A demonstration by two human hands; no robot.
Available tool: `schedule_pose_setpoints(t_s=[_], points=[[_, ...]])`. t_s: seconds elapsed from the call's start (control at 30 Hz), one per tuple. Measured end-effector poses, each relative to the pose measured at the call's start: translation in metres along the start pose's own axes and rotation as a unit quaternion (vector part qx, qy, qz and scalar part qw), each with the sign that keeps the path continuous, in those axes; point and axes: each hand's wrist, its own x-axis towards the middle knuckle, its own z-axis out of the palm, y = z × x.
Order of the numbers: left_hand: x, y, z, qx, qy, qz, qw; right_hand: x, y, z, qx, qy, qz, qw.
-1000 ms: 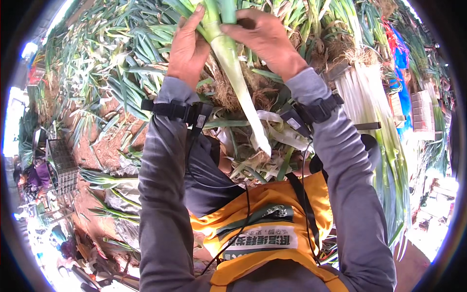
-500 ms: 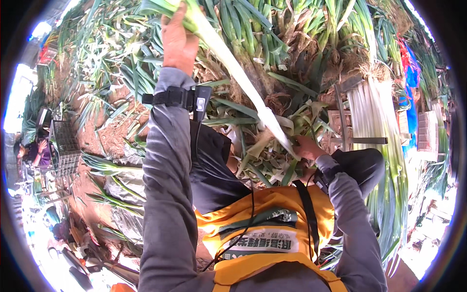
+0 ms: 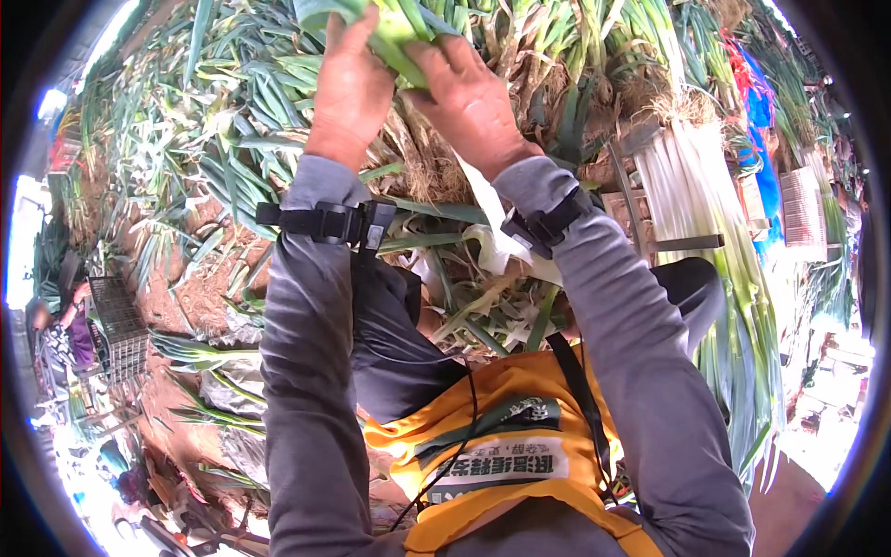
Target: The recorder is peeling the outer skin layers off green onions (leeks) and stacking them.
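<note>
Both my hands are at the leafy green end of a leek (image 3: 394,45), at the top of the view. My left hand (image 3: 355,97) is closed round it, thumb on the near side. Close beside it, my right hand (image 3: 469,100) has its fingers bent onto the green leaves. A white strip (image 3: 484,200), leek stalk or peeled layer, shows under my right wrist; my right forearm hides part of it. Loose leek leaves and peelings (image 3: 492,302) lie heaped between my legs.
Untrimmed leeks with roots (image 3: 566,56) stand bunched ahead. Trimmed leeks (image 3: 687,181) lie stacked at the right in a holder with an upright bar (image 3: 628,200). Cut leaves (image 3: 223,121) cover the ground at left. A wire crate (image 3: 119,316) and another person (image 3: 76,325) are farther left.
My right hand has moved from the leek's root end up to its leaves, beside my left hand. The long white stalk, earlier slanting in plain view, is now mostly hidden.
</note>
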Motion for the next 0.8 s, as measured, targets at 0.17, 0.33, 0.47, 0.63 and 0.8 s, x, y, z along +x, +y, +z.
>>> schedule_pose_setpoints(t_s=[0.17, 0.33, 0.47, 0.63, 0.8], points=[[0.003, 0.0, -0.003, 0.004, -0.03, 0.03, 0.999, 0.013, 0.01, -0.013, 0.18, -0.004, 0.159, 0.971], [0.015, -0.019, -0.032, 0.012, -0.005, -0.116, 0.993, 0.032, 0.023, -0.034, 0.318, -0.082, 0.191, 0.925], [0.016, -0.029, -0.036, -0.064, 0.011, -0.076, 0.995, 0.033, 0.028, -0.027, 0.322, -0.139, 0.23, 0.908], [0.027, -0.027, -0.044, 0.004, 0.035, -0.045, 0.998, 0.029, 0.029, -0.018, 0.378, -0.116, 0.236, 0.888], [0.035, 0.001, -0.13, 0.058, 0.168, 0.004, 0.984, 0.021, -0.012, -0.016, 0.389, -0.174, 0.369, 0.826]])
